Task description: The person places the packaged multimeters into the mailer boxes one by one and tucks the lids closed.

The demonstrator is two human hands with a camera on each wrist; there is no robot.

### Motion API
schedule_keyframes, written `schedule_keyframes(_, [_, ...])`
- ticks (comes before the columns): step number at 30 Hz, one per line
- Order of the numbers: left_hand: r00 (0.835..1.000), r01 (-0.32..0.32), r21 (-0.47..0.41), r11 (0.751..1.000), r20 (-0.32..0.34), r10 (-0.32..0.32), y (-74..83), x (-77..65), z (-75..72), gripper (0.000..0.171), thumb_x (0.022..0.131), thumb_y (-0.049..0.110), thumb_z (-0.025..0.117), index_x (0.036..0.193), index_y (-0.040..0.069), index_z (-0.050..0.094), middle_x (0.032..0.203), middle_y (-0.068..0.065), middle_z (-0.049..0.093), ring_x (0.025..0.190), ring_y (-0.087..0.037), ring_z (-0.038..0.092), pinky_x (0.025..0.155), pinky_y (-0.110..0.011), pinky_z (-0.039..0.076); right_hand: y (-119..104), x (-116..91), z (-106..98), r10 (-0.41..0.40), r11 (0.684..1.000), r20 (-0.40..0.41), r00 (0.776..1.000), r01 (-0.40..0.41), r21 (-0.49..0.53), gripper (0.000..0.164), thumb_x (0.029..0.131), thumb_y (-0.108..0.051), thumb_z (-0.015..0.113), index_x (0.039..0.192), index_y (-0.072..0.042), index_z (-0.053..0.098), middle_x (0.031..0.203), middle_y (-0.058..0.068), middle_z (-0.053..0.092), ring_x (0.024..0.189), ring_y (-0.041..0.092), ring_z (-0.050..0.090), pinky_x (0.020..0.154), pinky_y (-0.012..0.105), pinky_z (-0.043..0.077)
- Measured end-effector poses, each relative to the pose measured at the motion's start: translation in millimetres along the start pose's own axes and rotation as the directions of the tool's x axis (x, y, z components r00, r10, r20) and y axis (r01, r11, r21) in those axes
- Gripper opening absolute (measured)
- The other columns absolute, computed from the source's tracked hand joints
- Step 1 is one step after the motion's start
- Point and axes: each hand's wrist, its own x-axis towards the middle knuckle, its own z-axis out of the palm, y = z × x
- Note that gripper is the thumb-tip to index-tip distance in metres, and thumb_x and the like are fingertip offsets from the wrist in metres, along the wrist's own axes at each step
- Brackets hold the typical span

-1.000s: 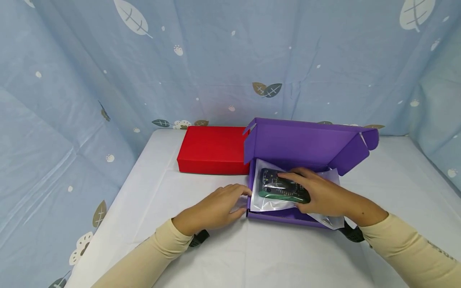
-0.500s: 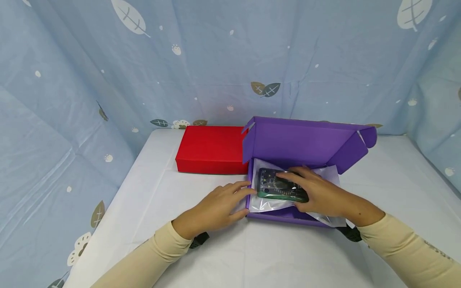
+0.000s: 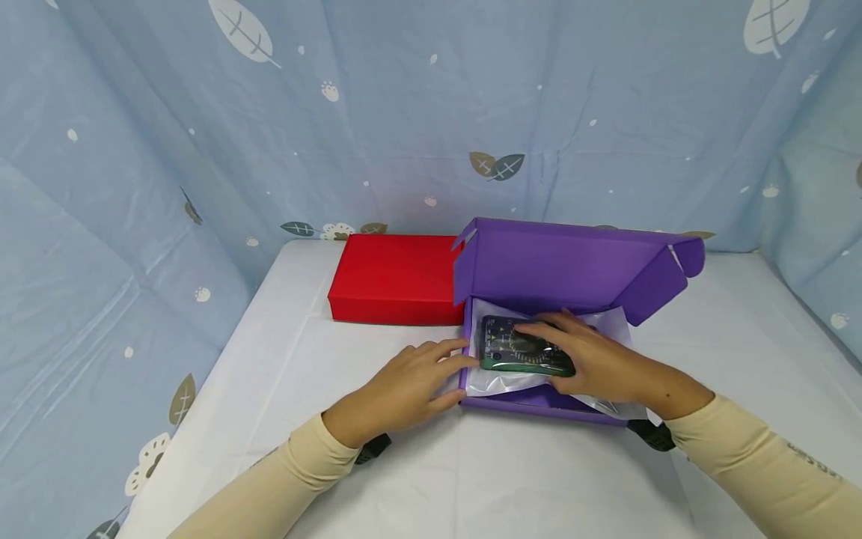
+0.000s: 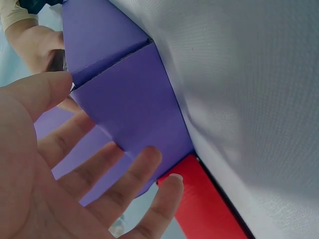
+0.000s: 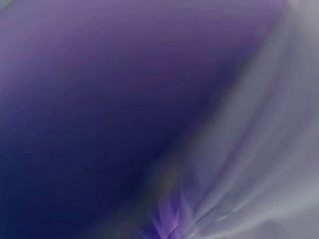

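Observation:
A black digital multimeter with green sides lies in a clear and silvery plastic bag in an open purple box. My right hand grips the meter's right end through the bag, fingers over its face and thumb at its near side. At the box's left wall is my left hand, its fingers spread and fairly straight, fingertips right at the rim. In the left wrist view those fingers stand against the outside of the purple wall. The right wrist view is mostly blurred purple and plastic.
The purple lid stands raised behind the box, its side flaps out. A closed red box sits against the purple box's left side. White cloth covers the table, and a blue patterned curtain hangs behind.
The left fingers have reached slightly right, over the box's left rim. The multimeter in its bag has shifted a little left under my right hand.

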Motion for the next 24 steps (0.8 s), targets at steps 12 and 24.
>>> schedule_keyframes(12, [1.0,-0.023,0.011,1.0,-0.01,0.023,-2.0,-0.1,1.3,0.042,0.096,0.037,0.066,0.137,0.03,0.06,0.154,-0.001,0.046,0.135,-0.023,0.052,0.105,-0.048,0.047,5.7,1.7,7.9,-0.044,0.999,-0.031,0.999,0.044,-0.011,0.086,0.076,-0.009,0.084,0.15,-0.024,0.044,0.149,0.014,0.045,0.138,0.04,0.044,0.104,0.061,0.044])
schedule_keyframes(24, [1.0,-0.02,0.022,1.0,-0.006,0.02,-2.5,0.9,3.8,0.04,0.097,0.039,0.063,0.137,0.032,0.061,0.155,0.0,0.044,0.133,-0.023,0.053,0.101,-0.046,0.05,7.6,1.5,15.9,-0.014,0.999,-0.003,1.0,0.014,-0.043,0.084,0.08,-0.01,0.082,0.152,-0.024,0.041,0.15,0.016,0.045,0.134,0.04,0.048,0.099,0.057,0.049])
